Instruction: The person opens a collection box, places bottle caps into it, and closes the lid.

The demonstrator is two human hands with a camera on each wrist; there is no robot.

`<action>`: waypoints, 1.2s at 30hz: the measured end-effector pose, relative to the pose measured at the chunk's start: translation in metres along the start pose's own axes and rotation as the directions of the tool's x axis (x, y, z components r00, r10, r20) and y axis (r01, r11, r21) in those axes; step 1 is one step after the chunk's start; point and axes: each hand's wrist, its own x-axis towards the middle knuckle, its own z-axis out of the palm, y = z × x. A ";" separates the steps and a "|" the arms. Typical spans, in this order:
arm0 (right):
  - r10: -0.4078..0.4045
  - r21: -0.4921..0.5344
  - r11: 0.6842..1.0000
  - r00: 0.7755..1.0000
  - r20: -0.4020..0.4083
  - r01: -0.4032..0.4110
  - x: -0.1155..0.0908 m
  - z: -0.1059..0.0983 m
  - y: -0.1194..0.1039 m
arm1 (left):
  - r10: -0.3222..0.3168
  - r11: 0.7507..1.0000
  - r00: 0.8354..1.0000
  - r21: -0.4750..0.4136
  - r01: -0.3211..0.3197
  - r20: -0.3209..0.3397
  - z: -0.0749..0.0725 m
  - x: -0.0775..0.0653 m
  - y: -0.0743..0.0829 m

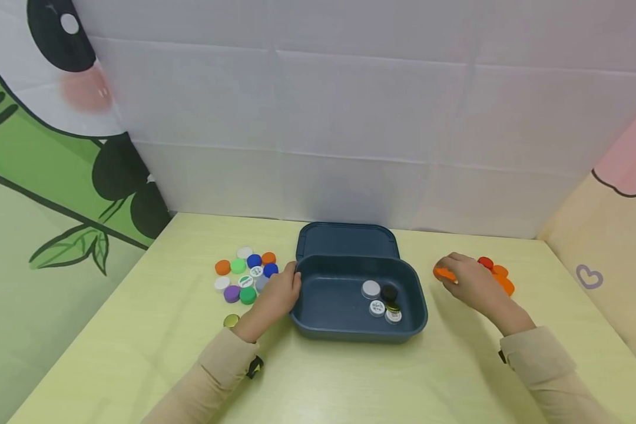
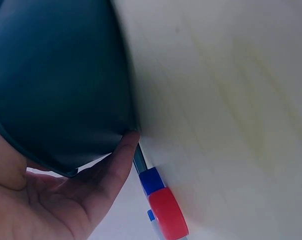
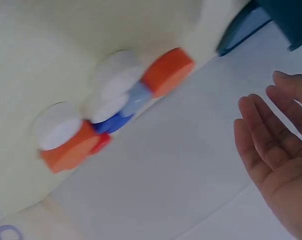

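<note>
Bottle caps (image 1: 371, 289) in white, black and gold lie in the right half of a dark blue plastic container (image 1: 323, 306) on the bench (image 1: 344, 383), just before its lid (image 1: 347, 240). The left hand (image 1: 274, 294) grips the container's left rim. The right hand (image 1: 471, 281), fingers loosely extended, hovers near an orange cap (image 1: 443, 274) and a red cap (image 1: 485, 262). Assorted coloured caps (image 1: 248, 295) lie left of the container.
</note>
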 end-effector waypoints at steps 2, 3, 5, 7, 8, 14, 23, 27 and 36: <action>0.022 0.003 1.000 1.000 0.019 -0.022 -0.005 0.002 0.011 | -0.002 1.000 1.000 0.004 0.002 0.001 0.000 0.000 0.000; 0.035 0.004 0.999 0.999 0.030 -0.036 -0.007 0.003 0.017 | -0.001 1.000 1.000 0.005 0.001 0.000 0.000 0.000 0.000; 0.057 0.009 0.998 0.997 0.046 -0.058 -0.011 0.005 0.026 | 0.003 1.000 1.000 0.008 -0.003 -0.004 0.000 0.000 0.000; 0.083 0.021 0.996 0.994 0.066 -0.085 -0.015 0.007 0.033 | 0.007 1.000 1.000 0.010 -0.007 -0.008 0.000 0.000 0.000; 0.098 0.029 0.995 0.992 0.078 -0.101 -0.017 0.008 0.036 | 0.008 1.000 1.000 0.009 -0.008 -0.007 0.000 -0.001 0.000; 0.161 0.020 0.986 0.975 0.153 -0.166 -0.024 0.014 0.048 | 0.008 1.000 1.000 0.009 -0.007 -0.006 -0.001 -0.001 0.000; 0.210 -0.014 0.977 0.956 0.205 -0.212 -0.027 0.021 0.056 | 0.013 1.000 1.000 0.013 -0.013 -0.008 0.000 0.000 0.000; 0.201 -0.021 0.979 0.955 0.217 -0.202 -0.029 0.022 0.056 | 0.011 1.000 1.000 0.013 -0.011 -0.006 0.001 0.000 0.000; 0.136 -0.025 0.991 0.967 0.216 -0.133 -0.032 0.022 0.056 | 0.012 1.000 1.000 0.013 -0.012 -0.007 0.000 0.000 0.001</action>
